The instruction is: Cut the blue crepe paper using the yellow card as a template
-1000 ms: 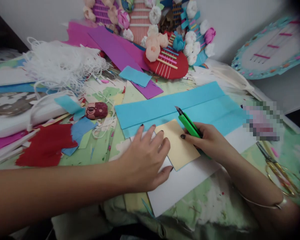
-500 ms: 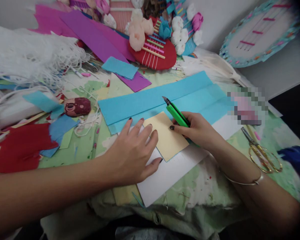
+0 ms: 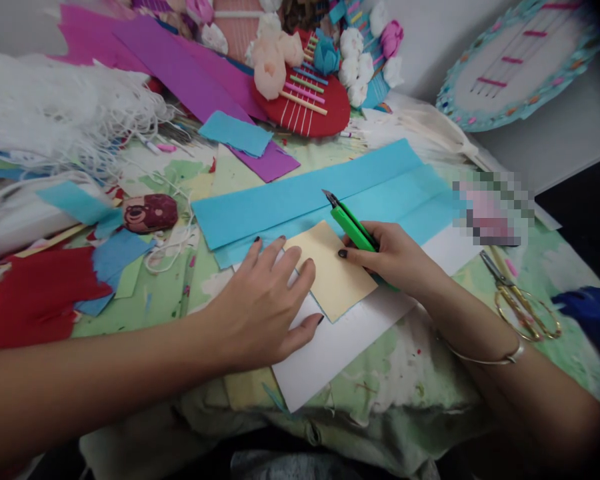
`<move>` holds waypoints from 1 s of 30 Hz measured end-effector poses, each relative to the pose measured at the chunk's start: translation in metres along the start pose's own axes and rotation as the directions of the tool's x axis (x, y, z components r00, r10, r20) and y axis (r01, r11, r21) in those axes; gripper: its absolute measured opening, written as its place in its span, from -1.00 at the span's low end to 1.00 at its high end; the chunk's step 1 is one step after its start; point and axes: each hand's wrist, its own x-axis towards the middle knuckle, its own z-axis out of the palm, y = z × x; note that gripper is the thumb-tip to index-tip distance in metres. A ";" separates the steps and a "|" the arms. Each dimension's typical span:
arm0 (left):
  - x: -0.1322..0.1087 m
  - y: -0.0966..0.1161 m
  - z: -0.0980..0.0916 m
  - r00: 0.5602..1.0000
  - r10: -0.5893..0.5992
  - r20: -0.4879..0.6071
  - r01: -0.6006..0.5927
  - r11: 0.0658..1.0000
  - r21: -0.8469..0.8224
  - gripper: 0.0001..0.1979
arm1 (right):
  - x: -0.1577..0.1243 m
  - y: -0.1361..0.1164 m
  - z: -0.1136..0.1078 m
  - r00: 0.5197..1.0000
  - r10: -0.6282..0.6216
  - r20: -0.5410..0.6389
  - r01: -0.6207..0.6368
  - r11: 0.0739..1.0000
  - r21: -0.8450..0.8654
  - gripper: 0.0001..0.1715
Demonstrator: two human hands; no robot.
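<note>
My left hand (image 3: 270, 303) rests palm down with fingers spread, at the left edge of a cream paper rectangle (image 3: 337, 283). In my right hand (image 3: 393, 257) is a green utility knife (image 3: 351, 225), its dark tip pointing up and to the left above blue crepe paper. The right thumb lies along the knife's handle, over the cream piece. Under both hands are a white sheet (image 3: 310, 370) and the folded blue crepe paper (image 3: 290, 207), which stretches across the table behind the cream piece.
Gold-handled scissors (image 3: 523, 307) lie on the right. Red crepe paper (image 3: 35, 293), a brown patterned case (image 3: 151, 212) and tangled white string (image 3: 70, 107) are on the left. Purple paper (image 3: 185, 73) and a red decorated disc (image 3: 305, 100) stand at the back.
The view has shifted very slightly. Both hands, the knife and the cream piece hold nearly the same places; the left fingers have moved barely, if at all.
</note>
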 end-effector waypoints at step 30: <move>-0.005 0.008 -0.003 0.989 0.055 -0.135 -0.043 0.995 0.092 -0.57 | -0.001 -0.003 0.000 1.000 0.008 -0.015 -0.009 0.997 -0.076 -0.79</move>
